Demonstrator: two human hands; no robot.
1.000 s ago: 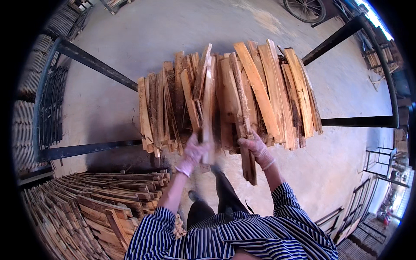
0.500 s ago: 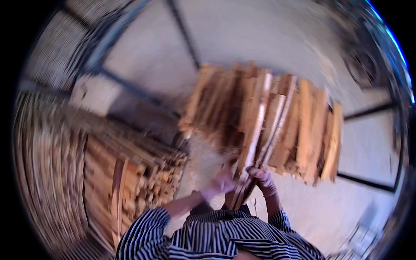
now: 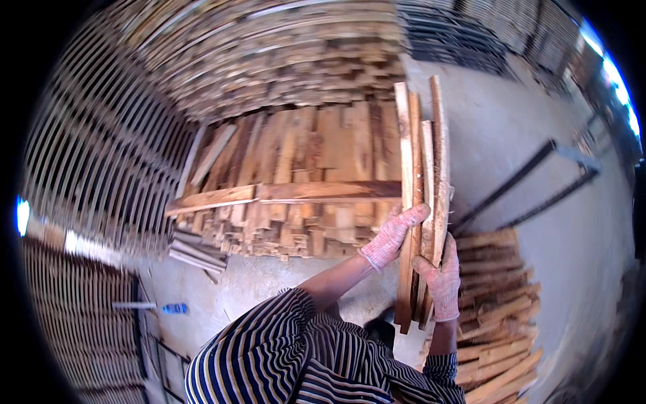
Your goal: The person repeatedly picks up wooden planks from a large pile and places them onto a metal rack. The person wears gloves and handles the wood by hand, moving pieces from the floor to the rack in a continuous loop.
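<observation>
Head view: pinkish knit-gloved left hand point(image 3: 396, 237) and right hand point(image 3: 441, 277) grip bunched long brown wooden slats point(image 3: 416, 178), now swung away from the loose brown wooden pile point(image 3: 501, 316) at their four o'clock, the broad brown board stack point(image 3: 291, 160) at ten.

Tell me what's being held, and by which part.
A bundle of wooden strips: the left hand grips it near mid-length, the right hand nearer the person's end; its far ends are free.
</observation>
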